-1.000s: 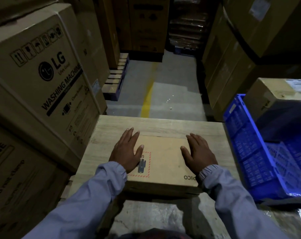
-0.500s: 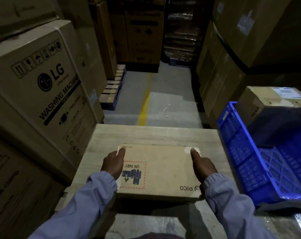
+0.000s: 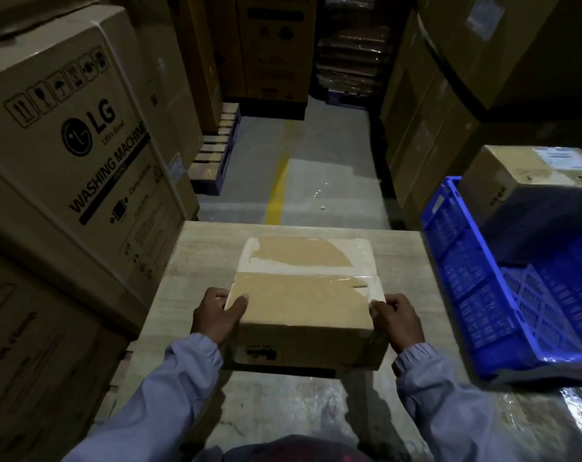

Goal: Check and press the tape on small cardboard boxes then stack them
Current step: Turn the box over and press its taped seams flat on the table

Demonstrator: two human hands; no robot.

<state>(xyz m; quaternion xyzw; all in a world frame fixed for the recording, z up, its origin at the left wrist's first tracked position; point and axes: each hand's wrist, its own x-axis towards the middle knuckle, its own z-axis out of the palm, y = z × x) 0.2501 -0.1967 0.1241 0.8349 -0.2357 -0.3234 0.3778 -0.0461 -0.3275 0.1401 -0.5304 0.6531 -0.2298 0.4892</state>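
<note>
**A:** How was it held?

**B:** Both hands were clamped on the box. The left hand gripped the near left corner, with the thumb laid on the top face. The right hand had its fingers curled round the near right corner.

**A:** And the box itself?

**B:** It sat between the two hands, at the near edge of the table. I couldn't tell whether its bottom lay flat on the wood or was raised a little.

**A:** Where was the tape?

**B:** Just beyond the fingertips. The tape ran as a pale band across the top from side to side, and past it ragged pale patches sat at the far corners. Towards the right hand, the band looked creased and torn.

**A:** So what did the step call for?

**B:** In my judgement, checking first and then pressing. One hand would have needed to steady the box. The flat fingers of the other would rub along the band from the middle out to each side. That wrinkled right end needed extra care, since a loose flap could catch.

**A:** Anything to watch around it?

**B:** Right of the right hand stood a blue crate with a second box at its far end, well apart from the grip. Left of the left hand rose a big carton. I thought both left room to work, though the dim light made lifted tape easy to miss.
</note>
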